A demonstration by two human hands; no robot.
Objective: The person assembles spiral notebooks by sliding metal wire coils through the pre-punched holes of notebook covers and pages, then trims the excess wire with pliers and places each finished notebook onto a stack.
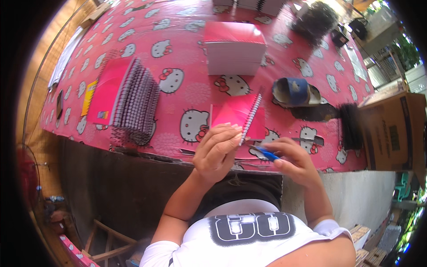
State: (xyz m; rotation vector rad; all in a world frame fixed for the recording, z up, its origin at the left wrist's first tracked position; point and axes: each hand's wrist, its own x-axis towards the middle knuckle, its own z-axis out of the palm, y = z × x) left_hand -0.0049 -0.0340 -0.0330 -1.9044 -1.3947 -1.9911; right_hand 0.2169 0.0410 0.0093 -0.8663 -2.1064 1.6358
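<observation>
1. Pink spiral notebook point(231, 113): near the table's point(171, 133) six o'clock edge, presumably for easy reach.
2. Left hand point(218, 149): notebook's six o'clock; fingers together over it, probably steadying; thumb hidden, clamping cannot be told.
3. Right hand point(296, 162): four o'clock; clamped on blue-handled tool point(268, 154), tip toward the spiral's lower end, seemingly for close access.
4. Notebook stack point(106, 95): nine o'clock, apparently set aside to leave working room.

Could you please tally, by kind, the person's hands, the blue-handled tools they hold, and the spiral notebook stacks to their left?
Hands (left hand, right hand): 2
Blue-handled tool: 1
Spiral notebook stack: 1
Total: 4
</observation>
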